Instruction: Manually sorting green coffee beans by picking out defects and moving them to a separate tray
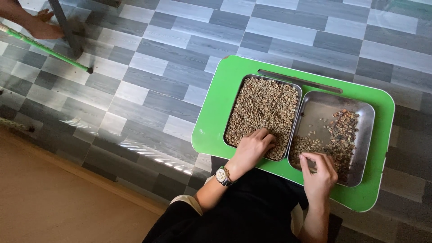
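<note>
Pale beans point(263, 108) fill the left steel tray point(294, 90) on the green desk point(216, 112), which stands on a grey tiled floor point(180, 45). The left hand point(252, 148), a watch point(222, 176) at its wrist, rests on the beans at the near end of that tray, fingers point(266, 135) spread and lightly curled, gripping nothing. Beside that tray, touching it, sits the right tray point(364, 135) with darker beans point(342, 130) scattered. The right hand point(319, 173) hovers at its near edge, fingertips pinched narrow; whether they hold a bean I cannot tell.
</note>
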